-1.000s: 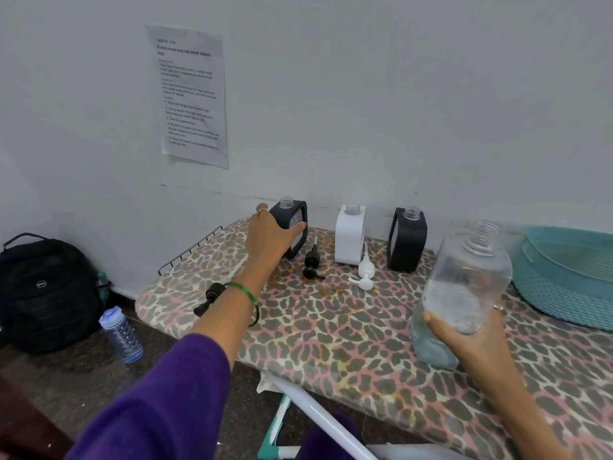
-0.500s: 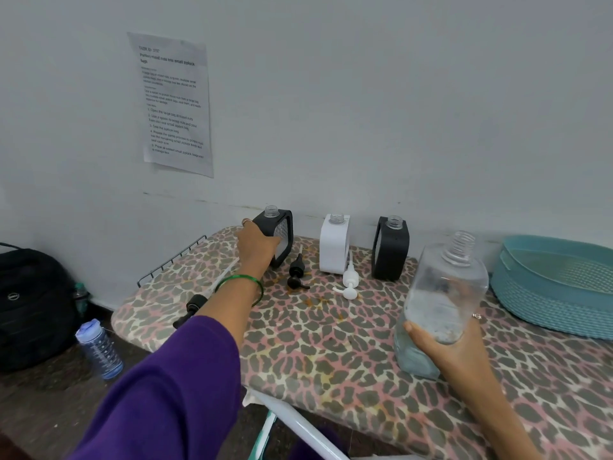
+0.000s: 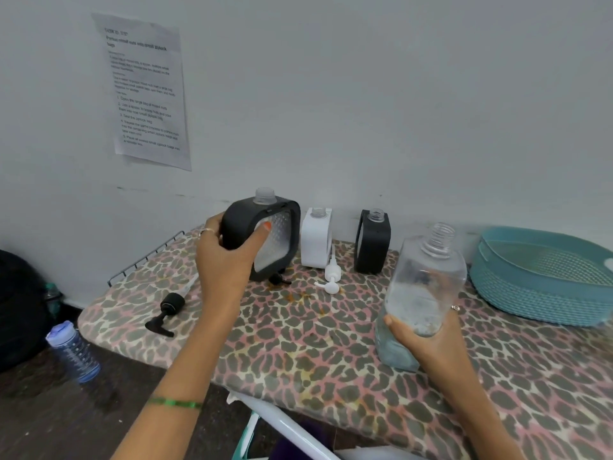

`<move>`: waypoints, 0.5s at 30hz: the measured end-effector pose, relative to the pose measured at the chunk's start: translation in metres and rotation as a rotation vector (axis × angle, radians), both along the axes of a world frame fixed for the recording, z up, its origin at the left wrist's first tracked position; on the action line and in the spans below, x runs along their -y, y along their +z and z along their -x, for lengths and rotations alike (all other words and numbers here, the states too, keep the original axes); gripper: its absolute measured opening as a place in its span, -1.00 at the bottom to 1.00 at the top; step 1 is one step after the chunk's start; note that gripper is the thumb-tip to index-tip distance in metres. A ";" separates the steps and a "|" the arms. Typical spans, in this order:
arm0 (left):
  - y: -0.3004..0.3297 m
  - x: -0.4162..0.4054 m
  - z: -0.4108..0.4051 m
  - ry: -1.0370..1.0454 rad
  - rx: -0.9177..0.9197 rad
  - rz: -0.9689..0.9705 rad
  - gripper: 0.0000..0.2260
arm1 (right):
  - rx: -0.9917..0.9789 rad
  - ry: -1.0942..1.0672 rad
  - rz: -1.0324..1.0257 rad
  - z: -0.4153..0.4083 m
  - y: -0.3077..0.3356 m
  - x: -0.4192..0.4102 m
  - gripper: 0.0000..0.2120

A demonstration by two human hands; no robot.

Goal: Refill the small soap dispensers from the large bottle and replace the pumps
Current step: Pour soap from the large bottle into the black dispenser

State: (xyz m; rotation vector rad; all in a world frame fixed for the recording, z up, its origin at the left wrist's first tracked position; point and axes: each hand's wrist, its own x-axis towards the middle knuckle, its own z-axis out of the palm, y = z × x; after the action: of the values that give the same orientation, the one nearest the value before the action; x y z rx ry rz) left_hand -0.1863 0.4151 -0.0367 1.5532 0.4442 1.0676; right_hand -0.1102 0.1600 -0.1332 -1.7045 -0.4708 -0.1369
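My left hand grips a black-framed small dispenser with an open neck, held slightly off the leopard-print board. My right hand holds the large clear bottle, uncapped and tilted, with a little liquid at its base. A white dispenser and a second black dispenser stand open-necked by the wall. A white pump lies in front of them. One black pump lies at the board's left end, another black pump peeks out below the held dispenser.
A teal woven basket sits at the board's right. On the floor at left are a blue water bottle and a dark bag. A printed sheet hangs on the wall. Yellowish stains mark the board's middle.
My left hand closed around the black dispenser and lifted it toward me. The large bottle stayed in my right hand. The camera moved closer.
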 end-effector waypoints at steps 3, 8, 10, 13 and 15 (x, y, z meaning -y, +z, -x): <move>-0.015 0.027 0.017 -0.098 0.046 0.048 -0.62 | 0.012 -0.009 0.003 0.001 0.004 -0.001 -0.13; -0.047 0.059 0.024 -0.191 0.019 0.035 -0.63 | 0.024 -0.022 -0.003 0.002 0.007 0.000 -0.20; -0.057 0.064 0.023 -0.213 -0.008 0.009 -0.65 | 0.025 -0.030 0.004 0.004 0.008 0.001 -0.26; -0.070 0.065 0.021 -0.210 -0.043 -0.006 -0.58 | 0.029 -0.021 0.010 0.005 0.010 0.001 -0.47; -0.078 0.064 0.020 -0.193 -0.050 0.006 -0.54 | 0.023 -0.021 0.010 0.005 0.010 0.000 -0.40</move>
State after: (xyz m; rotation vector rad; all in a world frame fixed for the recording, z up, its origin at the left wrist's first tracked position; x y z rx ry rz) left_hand -0.2063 0.3511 -0.1152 1.5852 0.3239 0.8801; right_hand -0.1154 0.1599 -0.1229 -1.7196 -0.4711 -0.1700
